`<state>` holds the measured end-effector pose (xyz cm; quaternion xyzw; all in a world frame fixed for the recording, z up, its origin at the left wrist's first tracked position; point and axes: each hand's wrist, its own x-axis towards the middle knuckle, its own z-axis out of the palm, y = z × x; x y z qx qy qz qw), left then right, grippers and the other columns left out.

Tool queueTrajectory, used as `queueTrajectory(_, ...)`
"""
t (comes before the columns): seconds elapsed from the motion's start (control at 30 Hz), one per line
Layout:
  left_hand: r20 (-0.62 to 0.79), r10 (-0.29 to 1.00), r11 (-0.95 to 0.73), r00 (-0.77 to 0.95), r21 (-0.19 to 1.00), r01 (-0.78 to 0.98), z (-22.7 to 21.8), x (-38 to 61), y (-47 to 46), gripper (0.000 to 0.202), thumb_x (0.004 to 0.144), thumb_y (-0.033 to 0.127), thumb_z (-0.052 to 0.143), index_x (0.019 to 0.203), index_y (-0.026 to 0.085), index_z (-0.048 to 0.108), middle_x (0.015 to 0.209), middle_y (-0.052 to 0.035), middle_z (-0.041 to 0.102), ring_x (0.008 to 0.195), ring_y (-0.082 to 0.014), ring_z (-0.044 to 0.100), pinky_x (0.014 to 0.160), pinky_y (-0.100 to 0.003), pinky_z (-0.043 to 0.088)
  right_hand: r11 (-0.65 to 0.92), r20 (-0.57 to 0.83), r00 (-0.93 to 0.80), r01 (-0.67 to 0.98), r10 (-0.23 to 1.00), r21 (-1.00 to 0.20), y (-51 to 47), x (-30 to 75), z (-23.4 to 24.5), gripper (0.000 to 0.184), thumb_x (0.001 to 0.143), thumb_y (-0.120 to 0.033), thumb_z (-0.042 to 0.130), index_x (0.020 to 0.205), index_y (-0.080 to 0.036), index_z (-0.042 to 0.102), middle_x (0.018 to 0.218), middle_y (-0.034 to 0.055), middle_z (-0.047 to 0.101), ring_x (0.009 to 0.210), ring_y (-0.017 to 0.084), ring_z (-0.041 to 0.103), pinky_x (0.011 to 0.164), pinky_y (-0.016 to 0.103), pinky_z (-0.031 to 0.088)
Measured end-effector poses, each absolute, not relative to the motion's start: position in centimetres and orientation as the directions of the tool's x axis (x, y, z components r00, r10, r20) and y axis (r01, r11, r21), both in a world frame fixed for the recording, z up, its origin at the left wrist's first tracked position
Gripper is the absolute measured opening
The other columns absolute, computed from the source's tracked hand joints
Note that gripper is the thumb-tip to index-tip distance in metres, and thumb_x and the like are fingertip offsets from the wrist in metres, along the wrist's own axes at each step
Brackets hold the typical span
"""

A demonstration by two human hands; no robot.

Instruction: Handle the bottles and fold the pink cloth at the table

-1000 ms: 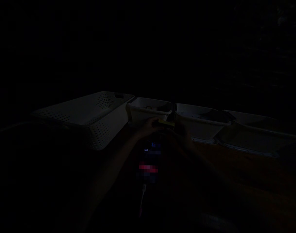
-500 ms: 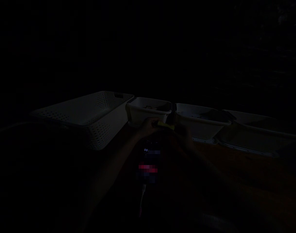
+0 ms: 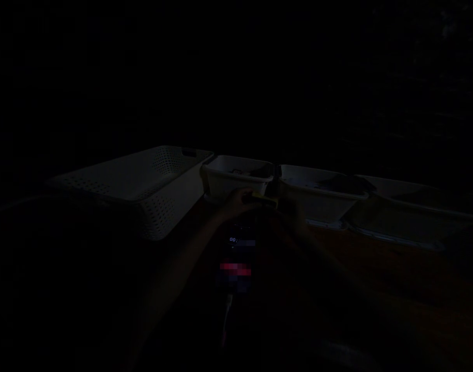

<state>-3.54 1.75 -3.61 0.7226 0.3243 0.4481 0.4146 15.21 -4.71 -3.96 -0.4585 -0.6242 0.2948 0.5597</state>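
Observation:
The scene is very dark. A small yellow-green object (image 3: 265, 199) with a dark lower edge is held level between my hands; its kind cannot be made out. Closed on its left end is my left hand (image 3: 238, 201), the fingertips partly lost in shadow. My right hand (image 3: 292, 212) is at the object's other end, closed around it as far as the dim outline shows. Both hands are in front of a white tub (image 3: 238, 181), which has something small and dark inside. Below the hands lies a phone (image 3: 236, 258) with a lit screen.
A white perforated basket (image 3: 174, 212) stands at the left. To the right are a second white tub (image 3: 321, 199) with things in it and a third tub (image 3: 407, 222). A pale cable (image 3: 227, 312) runs from the phone toward me across the reddish-brown surface (image 3: 376, 268).
The yellow-green object has turned slightly between my hands, so less of its bright face and more of its dark edge shows. Both hands stay in nearly the same place.

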Motion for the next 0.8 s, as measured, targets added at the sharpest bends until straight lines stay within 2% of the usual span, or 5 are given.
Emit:
queueTrajectory(0.13, 0.362, 0.842, -0.414, 0.400, 0.909, 0.050, -3.79, -3.59, 1.71, 0.053, 0.066, 0.036, 0.079, 0.112, 0.015, 0.062, 0.117, -0.0112, 0.064, 0.106, -0.0235, 0.060, 0.095, -0.040, 0.045, 0.436, 0.452, 0.043, 0.195, 0.891, -0.879, -4.76, 14.92, -3.73, 0.044, 0.068, -0.047, 0.075, 0.099, -0.017, 0.064, 0.103, 0.0098, 0.069, 0.092, 0.024, 0.066, 0.081, 0.038, 0.055)
queueTrajectory(0.27, 0.371, 0.840, -0.418, 0.396, 0.908, 0.036, -3.99, -3.83, 1.96, 0.056, 0.067, 0.033, 0.078, 0.117, 0.015, 0.059, 0.121, -0.0108, 0.063, 0.110, -0.0243, 0.059, 0.098, -0.042, 0.044, 0.485, 0.491, 0.009, 0.148, 0.871, -0.862, -5.02, 14.61, -3.46, 0.047, 0.071, -0.044, 0.075, 0.109, -0.019, 0.061, 0.111, 0.0091, 0.067, 0.099, 0.023, 0.065, 0.089, 0.039, 0.054)
queueTrajectory(0.57, 0.389, 0.826, -0.415, 0.407, 0.910, -0.028, -3.50, -3.65, 1.73, 0.054, 0.065, 0.027, 0.079, 0.114, 0.015, 0.061, 0.119, -0.0119, 0.064, 0.107, -0.0226, 0.061, 0.098, -0.043, 0.044, 0.501, 0.512, 0.010, 0.192, 0.859, -0.844, -4.66, 15.09, -3.83, 0.044, 0.072, -0.042, 0.074, 0.107, -0.016, 0.064, 0.108, 0.0107, 0.068, 0.097, 0.025, 0.066, 0.086, 0.041, 0.054)
queueTrajectory(0.8, 0.406, 0.833, -0.420, 0.374, 0.906, -0.048, -3.38, -3.52, 1.90, 0.049, 0.059, 0.024, 0.082, 0.103, 0.011, 0.064, 0.104, -0.0104, 0.068, 0.096, -0.0221, 0.063, 0.091, -0.040, 0.047, 0.467, 0.476, 0.030, 0.154, 0.879, -0.871, -4.40, 15.10, -4.25, 0.044, 0.070, -0.040, 0.077, 0.104, -0.016, 0.064, 0.104, 0.0098, 0.069, 0.094, 0.024, 0.067, 0.082, 0.037, 0.055)
